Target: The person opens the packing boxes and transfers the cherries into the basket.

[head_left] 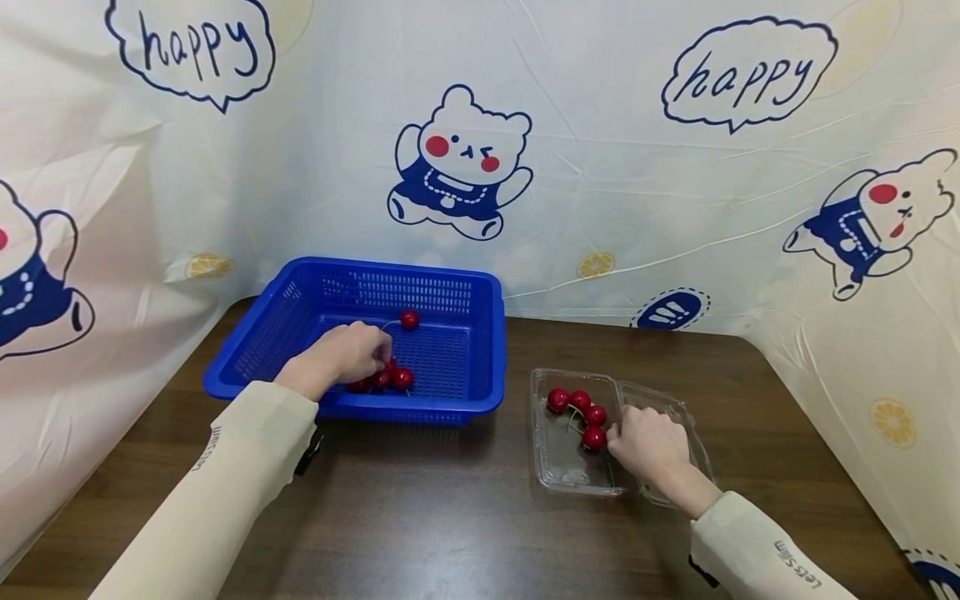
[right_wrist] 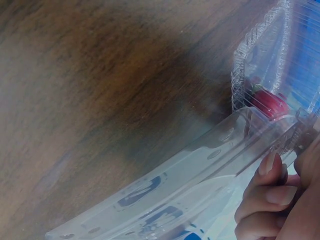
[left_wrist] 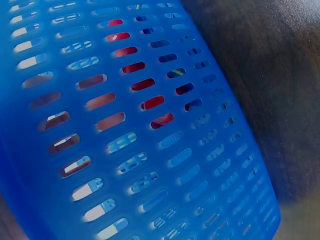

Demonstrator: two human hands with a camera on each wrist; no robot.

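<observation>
My left hand [head_left: 343,357] reaches into the blue basket [head_left: 491,367], its fingers bent down right at a small cluster of red cherries [head_left: 402,379]. I cannot tell if it pinches one. One more cherry [head_left: 408,320] lies farther back in the basket. In the left wrist view the slotted basket wall [left_wrist: 165,200] covers most of the scene, with red cherries [left_wrist: 134,67] showing through. At the hinge of an open clear plastic box [head_left: 551,477], my right hand [head_left: 651,442] grips the edge with curled fingers [right_wrist: 262,197]. Several stemmed cherries [head_left: 580,402] lie inside.
The clear lid [head_left: 697,442] lies folded out to the right of the box, partly under my right hand. Both containers stand on a dark brown wooden table [head_left: 420,517]. A printed cloth [head_left: 600,183] hangs along the back and sides.
</observation>
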